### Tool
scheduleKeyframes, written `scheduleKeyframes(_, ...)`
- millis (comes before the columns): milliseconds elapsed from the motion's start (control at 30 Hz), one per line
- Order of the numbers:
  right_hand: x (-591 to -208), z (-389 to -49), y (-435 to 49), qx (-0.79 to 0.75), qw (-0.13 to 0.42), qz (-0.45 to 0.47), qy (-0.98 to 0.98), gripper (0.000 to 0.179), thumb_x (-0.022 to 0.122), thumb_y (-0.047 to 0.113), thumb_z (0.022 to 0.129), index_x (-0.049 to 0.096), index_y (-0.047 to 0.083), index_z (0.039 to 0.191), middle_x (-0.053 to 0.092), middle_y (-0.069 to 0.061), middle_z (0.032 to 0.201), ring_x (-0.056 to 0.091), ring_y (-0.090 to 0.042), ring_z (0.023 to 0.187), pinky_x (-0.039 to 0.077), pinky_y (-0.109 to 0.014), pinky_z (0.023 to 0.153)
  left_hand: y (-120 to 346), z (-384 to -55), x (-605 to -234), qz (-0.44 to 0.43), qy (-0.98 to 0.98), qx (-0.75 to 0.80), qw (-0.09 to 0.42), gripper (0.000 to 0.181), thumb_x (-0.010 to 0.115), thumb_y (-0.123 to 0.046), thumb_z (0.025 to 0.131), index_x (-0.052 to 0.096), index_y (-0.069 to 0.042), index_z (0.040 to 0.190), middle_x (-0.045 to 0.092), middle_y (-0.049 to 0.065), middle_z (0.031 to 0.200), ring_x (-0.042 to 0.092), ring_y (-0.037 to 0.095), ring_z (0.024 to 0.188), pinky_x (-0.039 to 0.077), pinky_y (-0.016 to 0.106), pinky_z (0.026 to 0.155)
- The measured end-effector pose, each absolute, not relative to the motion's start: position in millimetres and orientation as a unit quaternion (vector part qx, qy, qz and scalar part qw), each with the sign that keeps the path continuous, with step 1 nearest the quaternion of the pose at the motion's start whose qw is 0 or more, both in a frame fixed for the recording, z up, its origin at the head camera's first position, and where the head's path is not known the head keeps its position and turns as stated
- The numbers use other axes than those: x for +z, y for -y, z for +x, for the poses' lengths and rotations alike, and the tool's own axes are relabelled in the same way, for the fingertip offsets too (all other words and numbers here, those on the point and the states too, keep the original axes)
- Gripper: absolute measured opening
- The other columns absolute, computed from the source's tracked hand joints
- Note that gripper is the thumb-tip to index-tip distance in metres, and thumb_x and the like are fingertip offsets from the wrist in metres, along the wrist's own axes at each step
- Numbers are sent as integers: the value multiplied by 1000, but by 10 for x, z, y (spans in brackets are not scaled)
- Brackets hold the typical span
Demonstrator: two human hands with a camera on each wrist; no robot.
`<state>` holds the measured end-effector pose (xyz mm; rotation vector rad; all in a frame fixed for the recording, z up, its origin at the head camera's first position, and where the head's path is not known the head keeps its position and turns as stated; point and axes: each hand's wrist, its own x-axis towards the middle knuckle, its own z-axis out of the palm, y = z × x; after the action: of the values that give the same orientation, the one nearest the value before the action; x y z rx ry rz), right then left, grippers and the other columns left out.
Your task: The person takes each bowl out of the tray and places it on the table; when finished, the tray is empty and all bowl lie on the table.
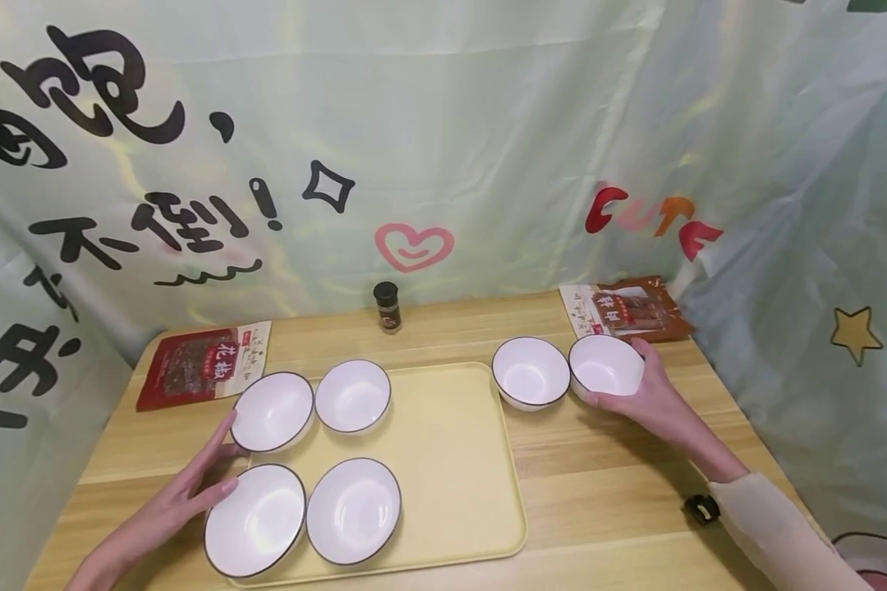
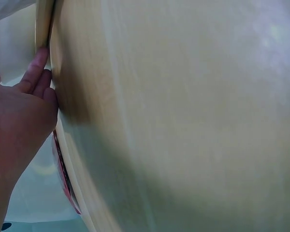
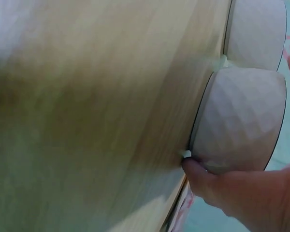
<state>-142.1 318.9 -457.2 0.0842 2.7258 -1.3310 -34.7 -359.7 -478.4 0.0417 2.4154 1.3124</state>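
My right hand [image 1: 646, 390] holds a white bowl [image 1: 608, 365] with a dark rim at the right, thumb at its near side and fingers behind it. That bowl's faceted outer wall [image 3: 241, 118] fills much of the right wrist view. A matching bowl [image 1: 530, 372] stands against its left side. At the left, my left hand [image 1: 199, 484] reaches with extended fingers to the back-left bowl [image 1: 273, 412], its thumb at the front-left bowl [image 1: 255, 520]. Two more bowls, one at the back [image 1: 353, 396] and one in front [image 1: 354, 510], sit beside these on the yellow tray [image 1: 458, 468].
A red spice packet [image 1: 199, 365] lies at the back left of the wooden table [image 1: 599, 509]; a brown packet [image 1: 636, 309] is at the back right. A black-capped jar [image 1: 388, 308] stands near the printed curtain [image 1: 488, 164]. A small black object [image 1: 702, 509] lies by the right sleeve.
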Motion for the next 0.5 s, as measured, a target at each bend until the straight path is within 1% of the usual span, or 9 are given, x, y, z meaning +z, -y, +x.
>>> scheduleKeyframes(33, -4567, -1420, -3190, -439, 52, 33, -897, 133, 91, 36, 89, -7, -5, 168, 12, -44, 164, 30, -57, 144, 33, -74, 115, 3598, -345, -4780, 16, -863, 467, 194, 88, 56, -29, 115, -8, -46, 174, 35, 31, 166, 29, 51, 149, 32, 85, 109)
scheduleKeyframes(133, -4553, -1407, -3176, -446, 30, 48, -893, 131, 91, 35, 90, -6, -4, 169, 13, -43, 165, 26, -56, 147, 28, -73, 118, 3597, -345, -4768, 19, -866, 463, 188, 87, 56, -30, 115, -6, -46, 174, 37, 29, 165, 32, 47, 148, 35, 81, 110)
scheduleKeyframes(267, -4518, -1382, -3146, -467, -9, 45, -883, 126, 91, 29, 90, -1, -4, 169, 18, -40, 165, 23, -55, 151, 24, -70, 122, 3599, -348, -4766, 26, -866, 466, 180, 88, 57, -28, 115, -6, -45, 174, 37, 29, 165, 31, 46, 148, 31, 84, 110)
scheduleKeyframes(367, -4465, -1366, -3121, -481, -31, 41, -875, 122, 91, 28, 90, 3, -4, 169, 16, -37, 168, 17, -54, 156, 19, -70, 125, 3599, -349, -4772, 20, -860, 476, 185, 89, 58, -28, 115, -6, -46, 174, 35, 31, 166, 27, 50, 150, 25, 87, 110)
scheduleKeyframes(433, -4418, -1356, -3096, -482, -41, 40, -874, 122, 90, 30, 91, 4, -2, 170, 14, -35, 171, 13, -53, 159, 16, -69, 127, 3602, -347, -4779, 20, -857, 479, 189, 89, 57, -27, 115, -7, -45, 174, 32, 33, 166, 25, 53, 152, 24, 88, 110)
scheduleKeyframes(500, -4367, -1346, -3062, -486, -48, 38, -872, 121, 90, 31, 91, 5, -1, 170, 13, -33, 172, 12, -51, 160, 16, -69, 127, 3601, -346, -4781, 17, -861, 470, 191, 89, 57, -28, 115, -8, -45, 174, 34, 31, 166, 27, 52, 151, 29, 84, 112)
